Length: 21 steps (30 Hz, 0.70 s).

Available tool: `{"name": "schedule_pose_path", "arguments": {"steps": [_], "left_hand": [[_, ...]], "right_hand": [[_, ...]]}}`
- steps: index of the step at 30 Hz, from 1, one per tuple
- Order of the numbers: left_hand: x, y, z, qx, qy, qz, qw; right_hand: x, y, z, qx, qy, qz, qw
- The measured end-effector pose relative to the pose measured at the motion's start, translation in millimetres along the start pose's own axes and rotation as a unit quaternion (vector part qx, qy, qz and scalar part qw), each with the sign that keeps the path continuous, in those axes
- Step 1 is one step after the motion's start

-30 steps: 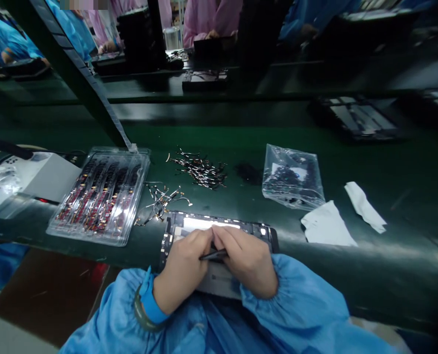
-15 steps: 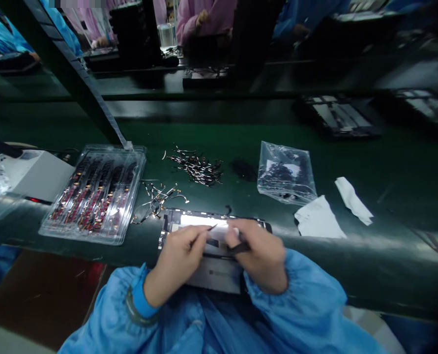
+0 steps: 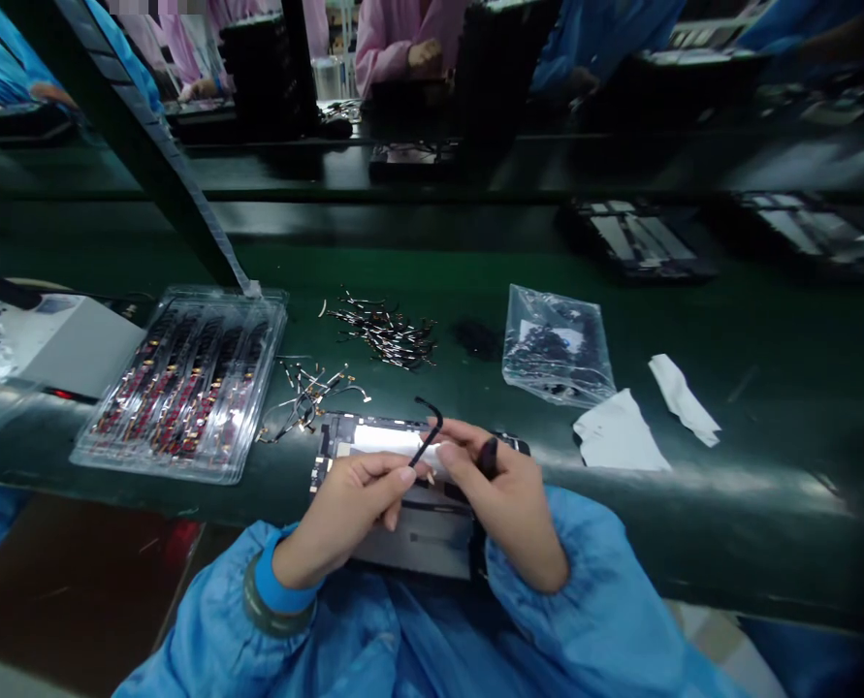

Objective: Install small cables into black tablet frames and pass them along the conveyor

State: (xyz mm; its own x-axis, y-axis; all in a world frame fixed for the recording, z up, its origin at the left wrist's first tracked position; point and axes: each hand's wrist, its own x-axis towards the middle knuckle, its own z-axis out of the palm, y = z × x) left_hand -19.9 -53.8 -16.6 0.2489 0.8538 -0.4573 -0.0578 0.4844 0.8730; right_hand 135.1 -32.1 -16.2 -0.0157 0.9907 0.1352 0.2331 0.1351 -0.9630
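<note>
Left of the opened tablet-like device [image 3: 388,439]: clear plastic tray [image 3: 261,427] of ribbon-like parts. Just off the device's far left corner, a loose tangle of thin cables [image 3: 311,396].

My left hand [image 3: 359,494], over the device's left-middle: thumb and forefinger pinched together on the near end of a bent black strip [image 3: 430,441]. Strip slants up and away from the pinch, hooked tip past the device's far edge.

My right hand [image 3: 504,490], over the device's right part: fingers curled round a dark slim tool [image 3: 488,458]; fingertips beside the strip, contact unclear.

Right of the device: clear bag [image 3: 559,344].
</note>
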Motion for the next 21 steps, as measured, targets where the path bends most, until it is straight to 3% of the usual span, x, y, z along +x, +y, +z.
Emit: {"name": "schedule_pose_path", "arguments": {"steps": [2,5,8,10,12,16,21], "left_hand": [[1,-2,-0.6,0.047,0.013,0.020,0.999],[0,-4,-1.4,0.141,0.127,0.166,0.968],[-2,-5,-0.5,0.225,0.258,0.325,0.881],[-3,-6,1.6,0.263,0.296,0.382,0.835],[-2,-7,4.1,0.285,0.312,0.411,0.807],[1,-8,5.5,0.299,0.324,0.416,0.795],[2,-12,2.9,0.285,0.313,0.400,0.813]], "right_hand": [[4,-1,5,0.065,-0.004,0.075,0.995],[3,-2,10,0.050,0.023,0.079,0.995],[-1,-2,13,-0.048,0.015,-0.015,0.999],[-4,-2,14,-0.096,0.000,-0.104,0.990],[-7,-1,16,-0.129,-0.011,-0.189,0.973],[-11,2,19,-0.179,-0.035,-0.289,0.940],[-16,2,23,-0.186,-0.044,-0.302,0.934]]}}
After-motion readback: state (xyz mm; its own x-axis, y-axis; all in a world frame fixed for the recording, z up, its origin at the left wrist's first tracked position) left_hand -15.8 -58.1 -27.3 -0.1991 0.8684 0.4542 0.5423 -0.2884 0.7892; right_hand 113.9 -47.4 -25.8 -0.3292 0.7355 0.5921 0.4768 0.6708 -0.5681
